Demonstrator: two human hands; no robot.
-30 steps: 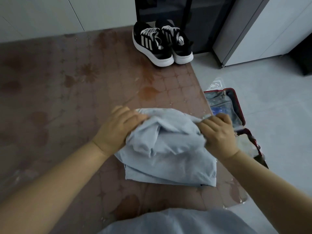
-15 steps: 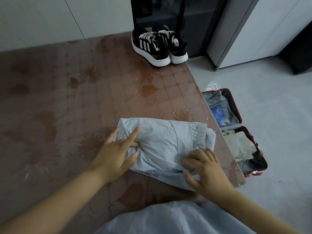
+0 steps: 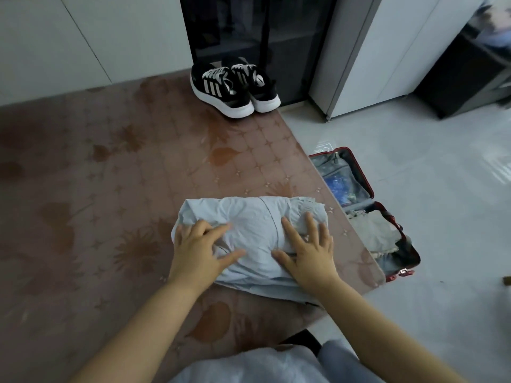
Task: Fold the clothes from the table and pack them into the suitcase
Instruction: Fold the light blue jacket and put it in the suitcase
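Note:
A light blue garment (image 3: 250, 217) lies folded into a compact bundle near the right edge of the brown patterned table (image 3: 110, 189). My left hand (image 3: 200, 248) presses flat on its left part with fingers spread. My right hand (image 3: 309, 250) presses flat on its right part, fingers straight. On the floor right of the table an open red-rimmed suitcase (image 3: 369, 186) holds a beige folded cloth (image 3: 370, 230) in its near half and a blue item in a clear pouch in its far half.
A pair of black-and-white sneakers (image 3: 235, 88) stands at the table's far edge. Behind them is a dark glass cabinet (image 3: 249, 29), with a grey cabinet (image 3: 373, 51) to its right. Light tiled floor (image 3: 442, 189) surrounds the suitcase.
A second ago both hands gripped the bunched garment; they folded it over, laid it down, and now press flat on top of it.

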